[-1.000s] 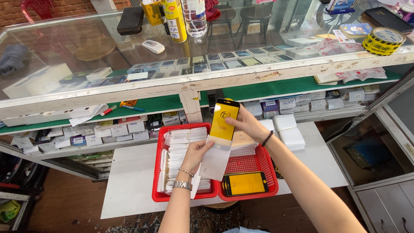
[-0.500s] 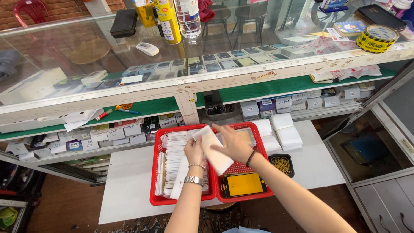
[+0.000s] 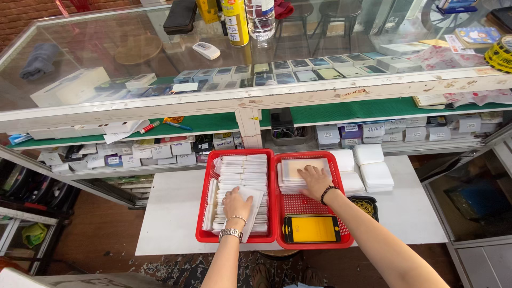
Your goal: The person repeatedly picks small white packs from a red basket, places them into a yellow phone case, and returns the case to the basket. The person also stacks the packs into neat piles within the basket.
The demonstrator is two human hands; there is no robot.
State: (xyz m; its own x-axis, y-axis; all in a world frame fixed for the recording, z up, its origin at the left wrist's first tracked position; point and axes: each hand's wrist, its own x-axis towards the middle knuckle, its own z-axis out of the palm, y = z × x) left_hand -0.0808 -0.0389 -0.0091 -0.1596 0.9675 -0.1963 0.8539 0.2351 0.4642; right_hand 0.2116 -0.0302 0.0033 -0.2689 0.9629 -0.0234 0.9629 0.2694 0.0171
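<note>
White sleeve (image 3: 250, 205) under left fingers (image 3: 233, 196), in basket (image 3: 205, 234).

the scene is evenly and brightly lit by diffuse daylight; no single hard source is visible. shadows are soft and short: a faint one lies under the left hand (image 3: 236, 205) on the white packets, another under the right hand (image 3: 314, 181). the glass counter top (image 3: 106, 58) carries broad pale reflections and a milky sheen that lowers contrast on the goods beneath it. the white table (image 3: 176, 213) is close to overexposed. focus is sharp at centre. wide-angle distortion bends the counter edge and stretches the corners. the floor at lower left is dim.
</note>
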